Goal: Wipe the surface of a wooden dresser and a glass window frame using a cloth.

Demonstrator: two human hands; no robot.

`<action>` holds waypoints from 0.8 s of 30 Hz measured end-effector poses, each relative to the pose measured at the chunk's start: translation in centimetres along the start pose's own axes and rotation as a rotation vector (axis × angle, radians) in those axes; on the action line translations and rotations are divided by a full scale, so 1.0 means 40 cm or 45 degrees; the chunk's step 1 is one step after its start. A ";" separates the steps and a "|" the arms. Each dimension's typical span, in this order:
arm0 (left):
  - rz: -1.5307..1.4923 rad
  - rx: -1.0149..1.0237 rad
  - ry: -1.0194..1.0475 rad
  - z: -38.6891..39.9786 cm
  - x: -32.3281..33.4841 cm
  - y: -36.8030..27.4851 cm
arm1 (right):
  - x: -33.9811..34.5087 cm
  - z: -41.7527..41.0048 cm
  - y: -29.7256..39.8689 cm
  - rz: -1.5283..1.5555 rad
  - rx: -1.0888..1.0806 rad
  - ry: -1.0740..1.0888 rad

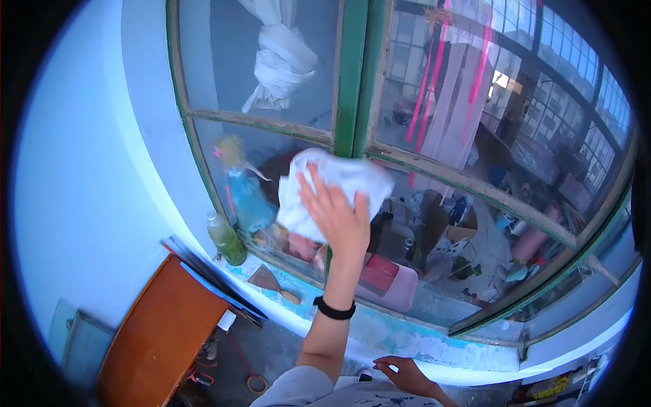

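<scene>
My left hand (pixel 333 213), with a black band (pixel 334 309) on its wrist, presses a folded white cloth (pixel 351 178) flat to the window. The cloth covers part of the lower left pane and the green centre post (pixel 352 76); its edges are blurred. Low in front of my body, my right hand (pixel 404 375) is loosely bent, with a gap between thumb and fingers and nothing visible in it. Below the cloth runs the sill (pixel 391 328), with flaking turquoise paint.
On the sill are a bottle of green liquid (pixel 226 239) and a scraper (pixel 269 282). An orange-brown wooden board or tabletop (pixel 163 325) stands lower left. Behind the glass are a doll in blue (pixel 249 198), a knotted white curtain (pixel 282 61) and a red box (pixel 379 273).
</scene>
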State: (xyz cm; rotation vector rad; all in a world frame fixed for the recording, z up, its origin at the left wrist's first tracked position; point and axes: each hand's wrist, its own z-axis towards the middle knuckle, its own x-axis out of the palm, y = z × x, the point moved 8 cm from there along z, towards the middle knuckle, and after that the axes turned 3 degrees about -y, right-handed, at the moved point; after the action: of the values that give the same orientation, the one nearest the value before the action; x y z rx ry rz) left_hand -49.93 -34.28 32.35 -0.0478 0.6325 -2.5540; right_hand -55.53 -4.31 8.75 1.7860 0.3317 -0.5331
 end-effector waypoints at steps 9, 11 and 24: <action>-0.218 -0.535 0.255 -0.659 0.023 0.306 | 0.008 -0.001 -0.073 -0.059 0.048 0.086; -0.133 -0.551 0.453 -0.733 -0.012 0.391 | 0.030 0.013 -0.029 -0.029 0.051 0.156; -1.137 0.039 -0.555 0.476 -0.310 -0.149 | 0.037 0.005 0.045 0.036 -0.088 0.206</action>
State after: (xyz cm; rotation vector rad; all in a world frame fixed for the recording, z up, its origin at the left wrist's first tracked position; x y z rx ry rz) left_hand -39.03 -31.88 53.02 -1.0564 0.4474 -3.2065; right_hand -53.41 -5.07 9.42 1.7681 0.4310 -0.3539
